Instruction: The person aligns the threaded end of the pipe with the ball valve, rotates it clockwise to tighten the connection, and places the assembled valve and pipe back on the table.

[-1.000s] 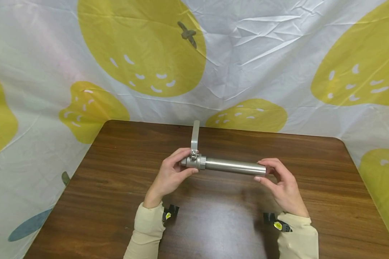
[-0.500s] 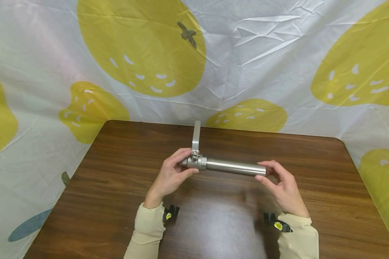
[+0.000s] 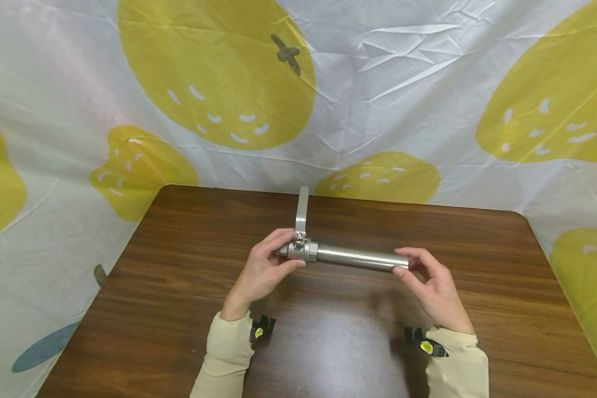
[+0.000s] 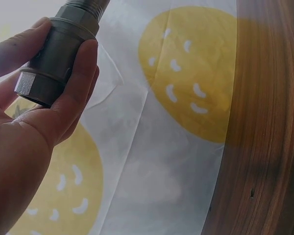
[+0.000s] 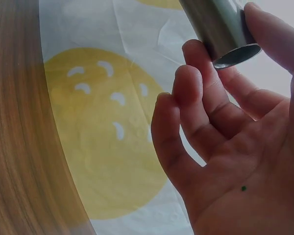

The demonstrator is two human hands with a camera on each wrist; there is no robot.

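1. Head view: the silvery metal ball valve point(image 3: 296, 250), landmark for all that follows, is held above the dark brown wood-grain table point(image 3: 204, 221). Its long flat grey metal lever point(image 3: 302, 213) extends from the valve away from the person.
2. Head view: the left hand point(image 3: 261, 271) grips the valve, thumb on its near side and fingers on its far side. The smooth silvery steel tube point(image 3: 360, 258) lines up with the valve, reaching out to its right.
3. Head view: the right hand point(image 3: 435, 290) pinches the tube's end farthest from the valve. Two cream sleeves point(image 3: 224, 354) and small black wrist devices point(image 3: 257, 331) lie nearer the person than the valve; a white cloth with yellow fruit shapes point(image 3: 338, 110) hangs beyond it.
4. Left wrist view: digits wrap both sides of the valve, whose faceted hexagonal end point(image 4: 36, 87) faces the palm. A ridged, thread-like section point(image 4: 90, 6) shows at the valve's opposite end.
5. Right wrist view: the tube's round open rim faces the palm. Thumb and a fingertip hold it from opposite sides; other fingers bend loosely, apart from it.
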